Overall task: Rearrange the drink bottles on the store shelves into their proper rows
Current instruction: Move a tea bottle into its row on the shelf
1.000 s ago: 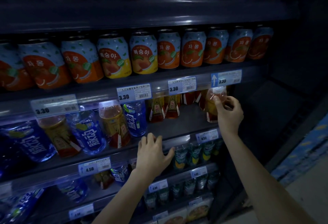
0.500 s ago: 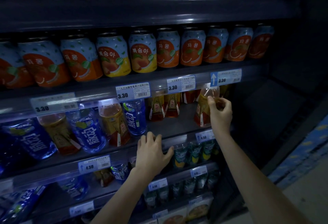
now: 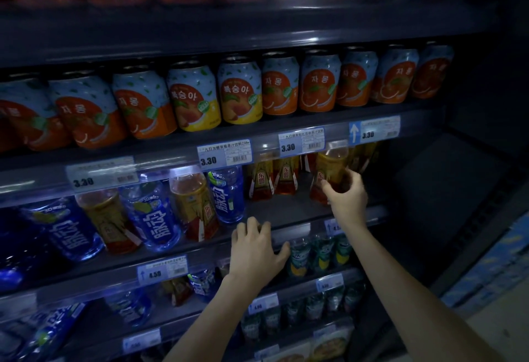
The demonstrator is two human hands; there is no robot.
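Right hand (image 3: 345, 198) slid from cap down to amber bottle (image 3: 329, 174) body, clamped; bottle now upright, nearer front. Left hand (image 3: 254, 250) stays splayed on shelf edge (image 3: 294, 235). Regrouping underway.

The right hand (image 3: 347, 198) has slid down the amber bottle (image 3: 329, 172).

Amber tea bottle (image 3: 329, 172) upright at right end of mid shelf (image 3: 286, 212), gripped low by right hand (image 3: 347, 198). Two more amber ones (image 3: 273, 179) stand further back. To the left, blue bottles (image 3: 226, 194) & amber ones alternate along the front, mixed up.
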